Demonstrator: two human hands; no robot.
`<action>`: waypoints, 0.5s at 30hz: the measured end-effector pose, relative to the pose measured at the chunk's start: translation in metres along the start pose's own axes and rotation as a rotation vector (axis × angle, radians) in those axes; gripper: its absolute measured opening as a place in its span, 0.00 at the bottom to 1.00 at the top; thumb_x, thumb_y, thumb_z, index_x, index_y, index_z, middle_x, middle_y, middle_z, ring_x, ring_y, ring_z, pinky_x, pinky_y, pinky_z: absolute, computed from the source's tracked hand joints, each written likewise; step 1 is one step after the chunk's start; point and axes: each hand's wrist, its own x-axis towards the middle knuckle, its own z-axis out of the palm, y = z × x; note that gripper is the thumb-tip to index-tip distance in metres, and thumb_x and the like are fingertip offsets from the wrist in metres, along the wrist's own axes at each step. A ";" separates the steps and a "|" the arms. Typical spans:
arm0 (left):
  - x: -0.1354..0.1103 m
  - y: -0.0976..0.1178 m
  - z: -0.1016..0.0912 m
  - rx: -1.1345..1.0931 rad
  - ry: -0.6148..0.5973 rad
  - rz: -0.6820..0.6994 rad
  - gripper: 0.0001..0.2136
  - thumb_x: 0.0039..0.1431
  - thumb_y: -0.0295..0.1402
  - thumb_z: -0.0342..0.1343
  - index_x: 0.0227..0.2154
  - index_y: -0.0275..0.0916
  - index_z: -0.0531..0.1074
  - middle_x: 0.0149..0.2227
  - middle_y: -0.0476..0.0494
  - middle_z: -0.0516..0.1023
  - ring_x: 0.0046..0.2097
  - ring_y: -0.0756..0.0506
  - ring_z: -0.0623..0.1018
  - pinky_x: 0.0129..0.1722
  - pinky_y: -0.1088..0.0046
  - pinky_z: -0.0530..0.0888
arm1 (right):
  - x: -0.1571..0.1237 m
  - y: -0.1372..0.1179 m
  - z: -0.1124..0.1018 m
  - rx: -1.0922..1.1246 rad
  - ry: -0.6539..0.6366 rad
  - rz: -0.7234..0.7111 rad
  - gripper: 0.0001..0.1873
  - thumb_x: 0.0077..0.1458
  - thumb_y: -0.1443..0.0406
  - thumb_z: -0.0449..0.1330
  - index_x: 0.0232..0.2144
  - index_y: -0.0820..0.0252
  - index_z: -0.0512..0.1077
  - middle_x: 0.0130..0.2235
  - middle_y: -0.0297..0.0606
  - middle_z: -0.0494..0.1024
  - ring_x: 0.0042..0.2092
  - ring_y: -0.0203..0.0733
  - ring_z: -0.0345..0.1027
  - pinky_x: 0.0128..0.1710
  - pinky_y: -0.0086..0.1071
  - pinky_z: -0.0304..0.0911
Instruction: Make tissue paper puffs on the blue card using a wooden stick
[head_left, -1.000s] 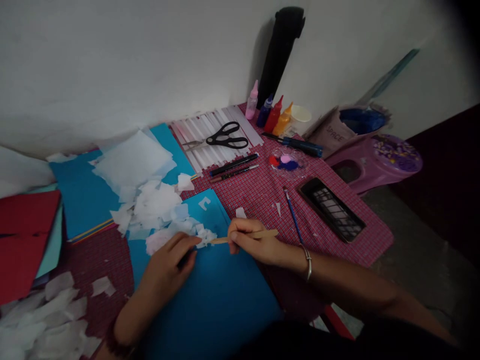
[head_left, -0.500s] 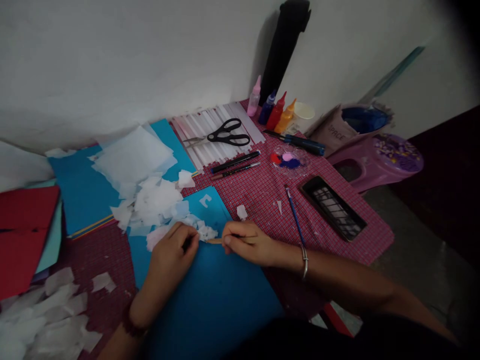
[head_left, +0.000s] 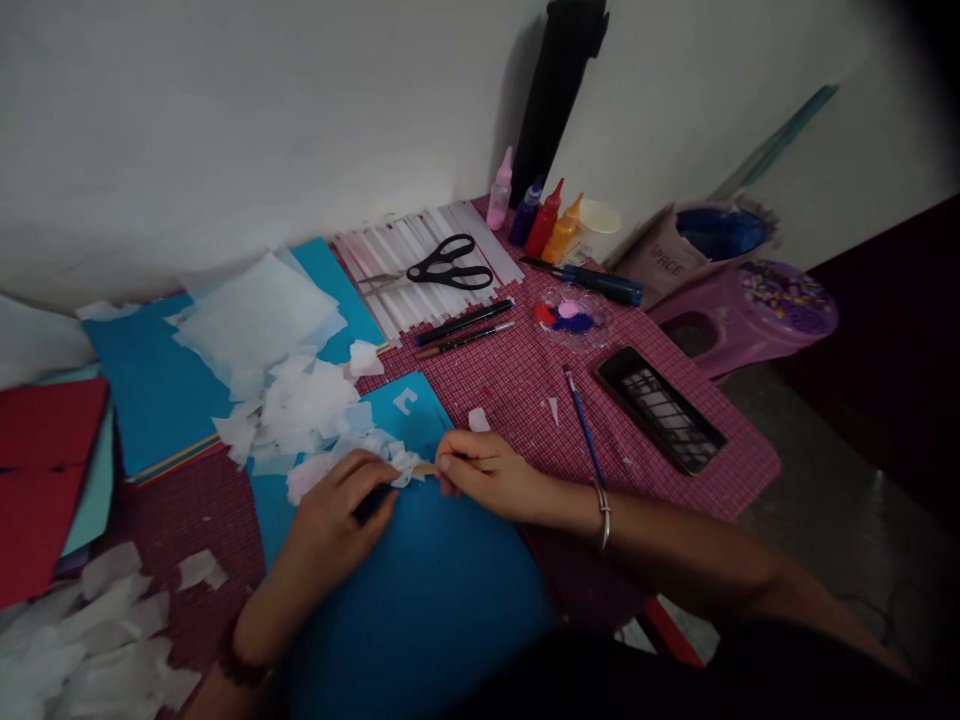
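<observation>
Gripping a pale wooden stick (head_left: 425,469), the fingers of the right hand (head_left: 484,474) are pinched around it, with its tip against the small white paper scraps (head_left: 405,460) on the blue sheet (head_left: 424,600). The left hand (head_left: 337,515) rests its fingertips at the near side of those scraps; whether they pinch any paper I cannot tell. Just behind, a heap of torn white paper (head_left: 304,395) spreads over the blue sheet toward a stack of larger translucent squares (head_left: 259,315). A hooked white cutout (head_left: 406,401) lies beyond the scraps. Farther back on the checked counter (head_left: 517,390), black-handled scissors (head_left: 450,268) lie across white strips (head_left: 386,240), with two pens (head_left: 465,325) in front. To the right are a blue paintbrush (head_left: 585,430), a phone (head_left: 664,410) and a clear palette (head_left: 596,335) holding red, pink and blue paint.
</observation>
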 end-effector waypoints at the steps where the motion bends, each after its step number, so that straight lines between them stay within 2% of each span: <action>1: 0.001 -0.001 0.001 0.007 0.016 0.017 0.04 0.58 0.29 0.51 0.35 0.41 0.69 0.37 0.47 0.70 0.39 0.48 0.73 0.38 0.73 0.71 | 0.000 0.000 0.000 0.016 0.002 0.004 0.11 0.57 0.69 0.50 0.24 0.60 0.65 0.24 0.31 0.70 0.27 0.32 0.64 0.29 0.27 0.60; 4: 0.005 -0.001 0.003 0.016 0.023 -0.007 0.04 0.60 0.30 0.50 0.32 0.40 0.69 0.35 0.47 0.70 0.39 0.48 0.73 0.39 0.72 0.70 | 0.000 -0.001 -0.002 0.046 0.022 0.018 0.11 0.57 0.69 0.50 0.23 0.60 0.65 0.23 0.31 0.70 0.26 0.32 0.63 0.28 0.26 0.59; 7: 0.008 0.002 0.002 0.024 -0.031 -0.087 0.06 0.61 0.32 0.48 0.31 0.39 0.68 0.34 0.47 0.69 0.37 0.47 0.72 0.37 0.71 0.69 | -0.003 -0.002 -0.005 0.055 0.043 0.023 0.12 0.56 0.70 0.51 0.21 0.61 0.65 0.22 0.30 0.70 0.25 0.32 0.62 0.27 0.26 0.58; 12: 0.012 0.006 0.003 0.033 -0.064 -0.161 0.06 0.62 0.31 0.46 0.30 0.39 0.66 0.33 0.48 0.67 0.36 0.47 0.71 0.36 0.70 0.67 | -0.006 -0.002 -0.005 0.008 -0.035 -0.028 0.11 0.55 0.71 0.51 0.22 0.61 0.65 0.22 0.30 0.70 0.26 0.32 0.64 0.27 0.26 0.59; 15: 0.012 0.007 0.004 0.033 -0.069 -0.186 0.06 0.61 0.31 0.46 0.29 0.39 0.65 0.33 0.48 0.67 0.36 0.46 0.70 0.36 0.69 0.66 | -0.005 -0.002 -0.003 -0.030 -0.023 -0.028 0.11 0.56 0.70 0.50 0.22 0.60 0.65 0.23 0.30 0.70 0.26 0.32 0.63 0.27 0.25 0.59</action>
